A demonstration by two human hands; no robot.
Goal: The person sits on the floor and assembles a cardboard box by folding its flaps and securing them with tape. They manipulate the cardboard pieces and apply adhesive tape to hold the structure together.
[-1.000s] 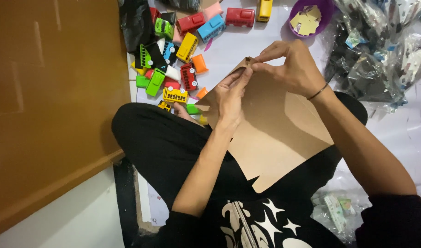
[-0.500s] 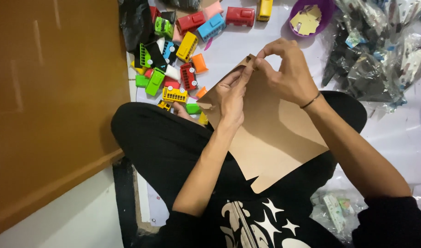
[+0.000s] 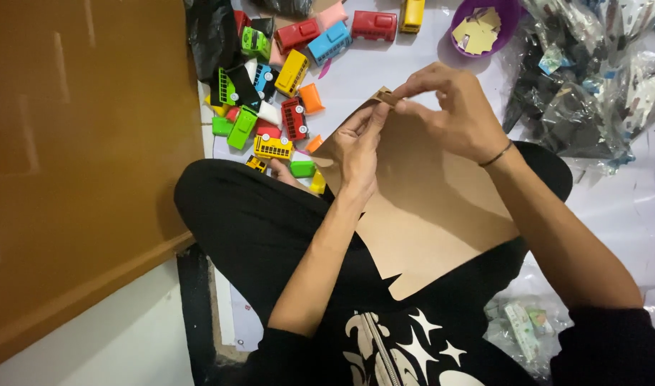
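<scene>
Across a seated person's lap, seen from above, lay a large sheet of brown cardboard (image 3: 427,207), its far corner raised toward twelve o'clock. At nine o'clock stood a brown wooden panel (image 3: 84,157), plain and upright. Next, at eleven o'clock, a heap of small plastic toy buses (image 3: 277,107) in red, yellow, green, blue and orange lay spread on a white floor covering (image 3: 385,64). Moving toward the centre, the left hand (image 3: 357,146) lay on the sheet with its fingers together, thumb and forefinger pressed on the cardboard's top corner. Just beside it, the right hand (image 3: 452,107) had its thumb and forefinger clamped on a small brown cardboard tab (image 3: 385,95) at that same corner, the other fingers curled loosely. Compared with a second earlier, both hands had drawn closer to the corner tip and the right hand had shifted slightly upward, so the grip looked tighter and the little piece seemed partly bent or torn away from the sheet; whether it had fully separated could not be told. At one o'clock sat a purple bowl (image 3: 510,18) holding pale cardboard pieces, and at two o'clock a pile of clear plastic bags (image 3: 592,78).
</scene>
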